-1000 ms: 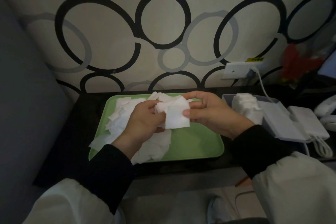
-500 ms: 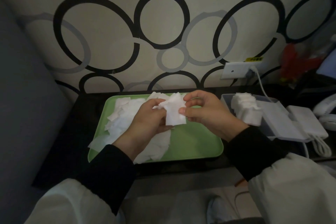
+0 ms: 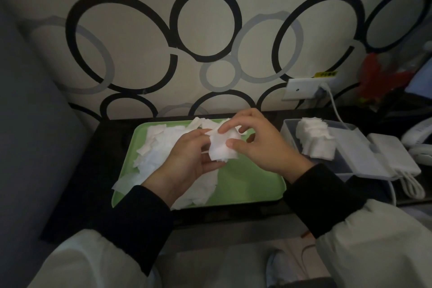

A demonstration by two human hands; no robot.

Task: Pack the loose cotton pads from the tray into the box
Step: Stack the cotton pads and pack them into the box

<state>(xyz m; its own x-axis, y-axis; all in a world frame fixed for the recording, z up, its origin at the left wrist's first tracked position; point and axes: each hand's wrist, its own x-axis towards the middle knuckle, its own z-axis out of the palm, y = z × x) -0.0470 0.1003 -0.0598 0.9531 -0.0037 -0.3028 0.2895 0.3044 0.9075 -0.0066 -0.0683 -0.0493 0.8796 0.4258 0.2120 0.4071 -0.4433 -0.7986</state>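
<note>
white square cotton pads [image 3: 221, 150], a small stack, are gripped by the left hand [image 3: 187, 159] and pinched at the edges by the right hand [image 3: 259, 145] above the green plastic tray [image 3: 252, 184], probably squaring them for the clear plastic box [image 3: 288, 127] alongside.

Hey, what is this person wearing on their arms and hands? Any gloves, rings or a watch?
No gloves. The left hand and the right hand are bare, with no ring or watch in view. Each wrist is covered by a long black cuff, the left cuff and the right cuff. Each cuff comes out of a puffy white outer sleeve, the left sleeve and the right sleeve. No markings show.
</note>
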